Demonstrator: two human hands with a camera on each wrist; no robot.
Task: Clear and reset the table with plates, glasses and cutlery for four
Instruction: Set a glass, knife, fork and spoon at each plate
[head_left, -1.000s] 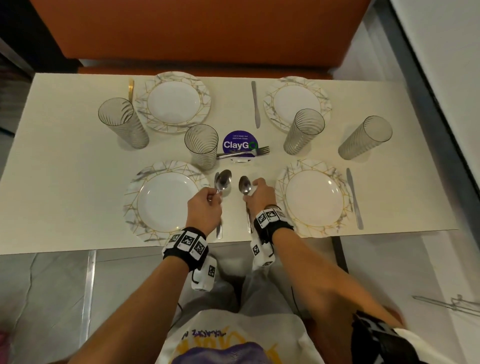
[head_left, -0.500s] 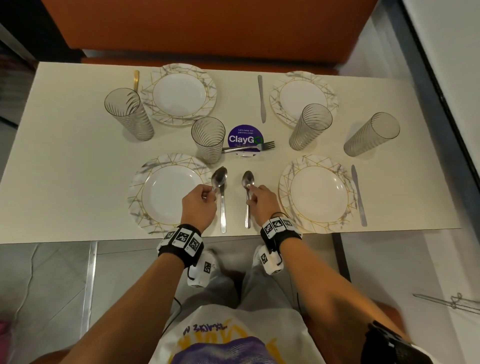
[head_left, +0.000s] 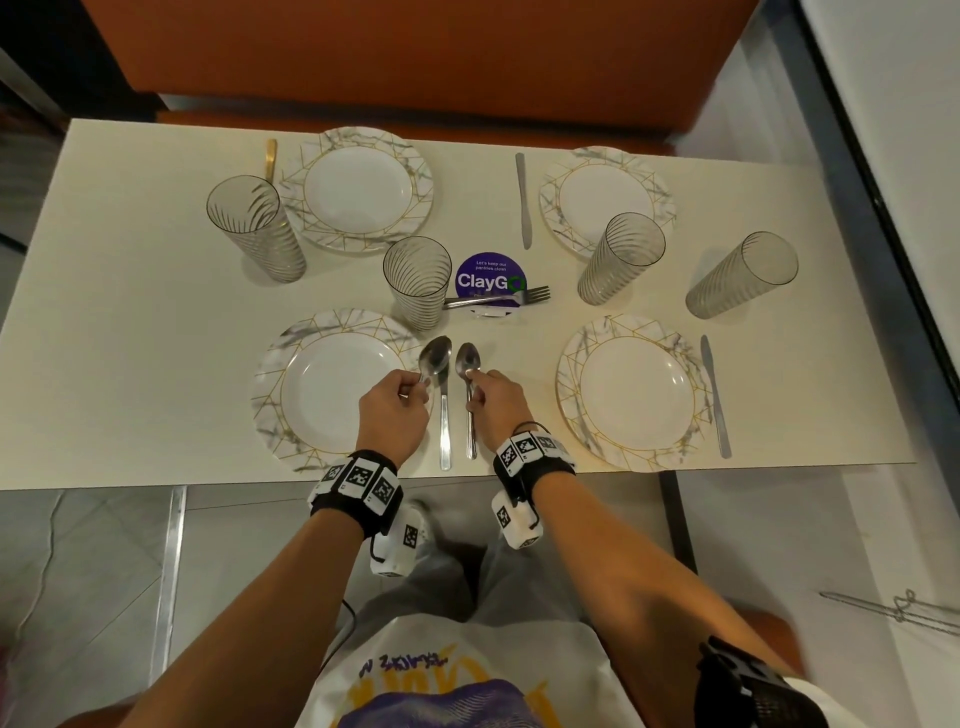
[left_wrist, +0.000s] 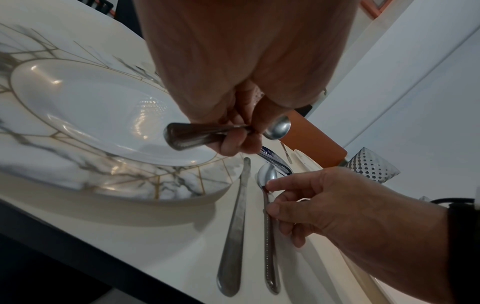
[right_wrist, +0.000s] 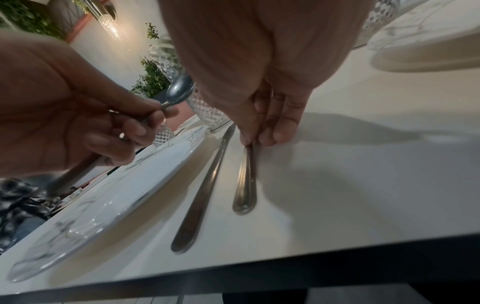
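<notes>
Step in hand: cutlery for the setting at lower centre-left of the head view. Knife (head_left: 444, 436) lies flat on the tabletop (head_left: 130, 364), just beside the marble-rim plate (head_left: 270, 395). R hand (head_left: 496, 402) lines the flat spoon (head_left: 471, 439) up beside that knife, close but not touching it. R fingers (left_wrist: 275, 182): thumb + index pinch the spoon neck, the rest loosely curled. The spoon handle rests on the tabletop.

L hand (head_left: 395, 415) has its fingers (left_wrist: 233, 144) curled round the handle of the raised spoon (head_left: 435, 357). That spoon is held off the tabletop over the plate's rim, bowl pointing to frame top.

Next move, my guess: R lets go once the spoon is parallel w/ the knife. The raised spoon prob goes to the lower-right plate (head_left: 571, 395), which has a second knife (head_left: 716, 395) but no spoon. Forks (head_left: 519, 297) are piled at frame centre and not dealt out yet. Needs a light release so the spoon doesn't skid into the knife.

Vs 0.5 s ago: R hand + flat spoon have shifted toward frame left, so the gap to the knife is narrower. L hand approx same spot. Plates and forks unchanged.
</notes>
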